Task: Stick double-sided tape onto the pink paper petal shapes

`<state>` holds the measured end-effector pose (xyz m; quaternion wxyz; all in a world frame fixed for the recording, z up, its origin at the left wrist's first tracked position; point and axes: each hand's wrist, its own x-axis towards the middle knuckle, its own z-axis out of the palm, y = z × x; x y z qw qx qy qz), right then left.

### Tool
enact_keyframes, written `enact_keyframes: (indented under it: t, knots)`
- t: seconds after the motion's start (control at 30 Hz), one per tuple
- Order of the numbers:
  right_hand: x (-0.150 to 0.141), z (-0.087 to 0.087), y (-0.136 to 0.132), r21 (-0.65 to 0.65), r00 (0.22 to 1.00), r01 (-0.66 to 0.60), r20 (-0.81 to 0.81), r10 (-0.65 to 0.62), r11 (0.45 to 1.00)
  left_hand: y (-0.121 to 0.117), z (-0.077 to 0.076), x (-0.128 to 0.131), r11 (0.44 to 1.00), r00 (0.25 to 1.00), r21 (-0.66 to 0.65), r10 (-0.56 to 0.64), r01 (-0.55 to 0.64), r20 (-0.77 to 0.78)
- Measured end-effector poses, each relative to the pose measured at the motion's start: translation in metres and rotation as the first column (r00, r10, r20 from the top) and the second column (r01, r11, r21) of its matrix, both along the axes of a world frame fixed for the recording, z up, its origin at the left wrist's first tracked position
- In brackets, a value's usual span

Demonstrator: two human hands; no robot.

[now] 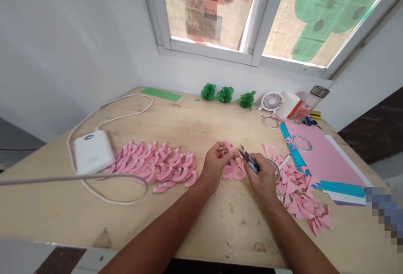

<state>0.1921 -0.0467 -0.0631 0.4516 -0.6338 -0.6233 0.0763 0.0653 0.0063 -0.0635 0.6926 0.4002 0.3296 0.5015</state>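
My left hand [216, 161] is closed, pinching a pink paper piece [228, 144] near the middle of the table. In my right hand [263, 177] is a small pair of thread snips [249, 160], its blades apart and pointing up toward the left hand. On the table between the hands lie several curved pink paper cutouts [239, 171]. Many curved pink paper strips [157, 162] with pale ends are spread in overlapping rows left of my left hand. A heap of pink paper scraps [299, 190] lies to the right of my right hand.
A white power bank [93, 151] with a looped cable sits at left. Green paper ornaments [225, 94], a small fan [271, 101] and a glass bottle [310, 105] line the back. Pink sheets [327, 156] and blue strips [341, 187] lie at right. A green strip [161, 94] lies back left.
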Motion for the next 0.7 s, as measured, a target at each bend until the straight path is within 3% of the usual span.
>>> enact_keyframes:
  t: [0.27,0.5,0.7]
  knots:
    - [0.000,0.000,0.002,-0.031,0.988,-0.056,-0.145,0.051,0.998,-0.006,0.010,-0.004,0.988,0.995,0.158,0.017,-0.001,-0.099]
    - [-0.002,-0.002,0.002,-0.091,0.940,-0.100,-0.336,0.064,0.991,-0.006,0.005,-0.002,0.986,0.980,0.150,-0.039,0.069,-0.196]
    - [-0.001,-0.002,0.005,-0.128,0.872,-0.113,-0.488,0.036,0.985,-0.008,-0.004,0.001,0.972,0.957,0.131,-0.161,0.196,-0.244]
